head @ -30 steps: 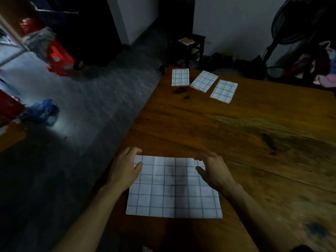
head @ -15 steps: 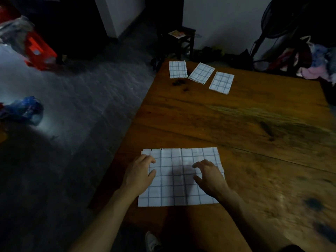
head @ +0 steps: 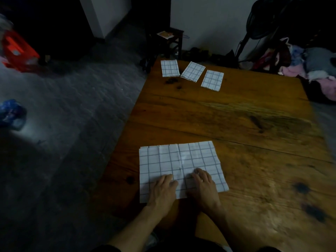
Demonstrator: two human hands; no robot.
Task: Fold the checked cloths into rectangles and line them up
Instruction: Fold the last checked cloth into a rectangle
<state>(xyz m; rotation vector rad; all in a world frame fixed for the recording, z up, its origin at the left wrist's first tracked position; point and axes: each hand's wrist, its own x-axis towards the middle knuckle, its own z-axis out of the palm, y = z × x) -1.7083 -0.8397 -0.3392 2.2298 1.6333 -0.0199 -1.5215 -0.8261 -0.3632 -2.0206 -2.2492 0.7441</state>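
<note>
Dim wooden table [head: 245,113]: left hand [head: 163,192] and right hand [head: 204,188] press flat-fingered on checked cloth [head: 174,160], stretching toward twelve o'clock.

A dark stool [head: 170,40] stands beyond the wooden table's [head: 254,124] far edge; a fan [head: 258,24] stands behind its far right corner.

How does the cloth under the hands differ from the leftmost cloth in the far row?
The near cloth lies at the table's near edge, showing far more squares; the far-left cloth is a narrow folded rectangle near the far corner. The left hand and right hand rest on the near cloth; nothing touches the far-left cloth. Both are white with dark checks, lying flat.
</note>
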